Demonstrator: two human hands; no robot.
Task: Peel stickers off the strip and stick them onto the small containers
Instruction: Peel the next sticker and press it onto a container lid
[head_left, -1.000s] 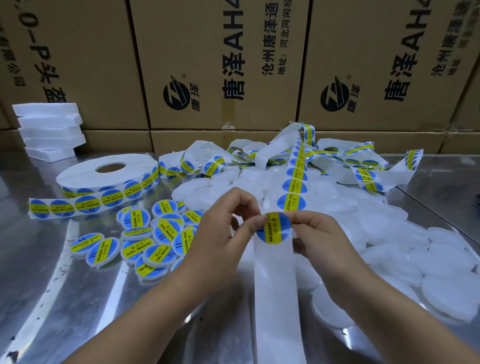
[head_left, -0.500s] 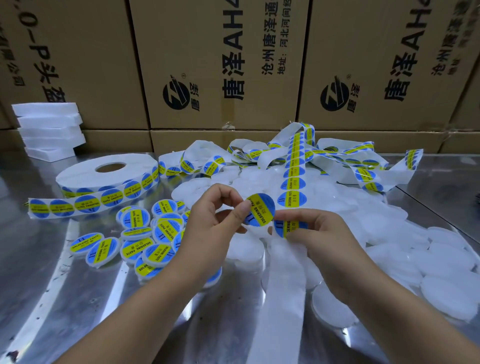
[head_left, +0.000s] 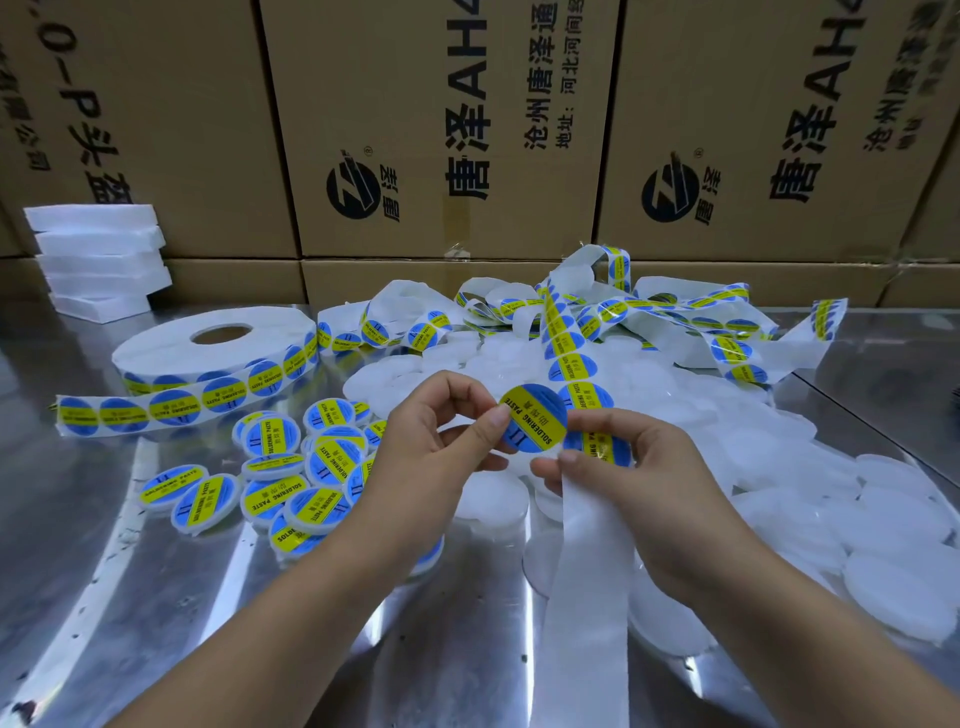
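Pinching one round sticker (head_left: 535, 422) by its left edge, the left hand (head_left: 436, 457) is holding it up over the middle of the bench (head_left: 104, 623). Its thumb and first finger are pressing on the sticker. The right hand (head_left: 641, 488) is pinching the paper strip (head_left: 589, 582) just beside it, with the thumb lying on the next sticker (head_left: 597, 447). The peeling step is looking just about done. The sticker is looking free of the strip, but its right edge is sitting so close to the next one that I cannot tell if they are touching.

The sticking step is coming next. That is calling for a plain white container (head_left: 488, 499), and one is lying right under the hands. The sticker is going to need to go down flat in the middle of the lid and be rubbed smooth. More plain ones (head_left: 904, 525) are lying toward the right edge, and done ones (head_left: 291, 467) are lying toward the left edge.

The sticker is showing its printed side to the person. It is round, so it has no long side, but its yellow band is running from upper left down to lower right. The strip is long and is running from the far edge toward the near edge, with its bare end lying nearest the person.
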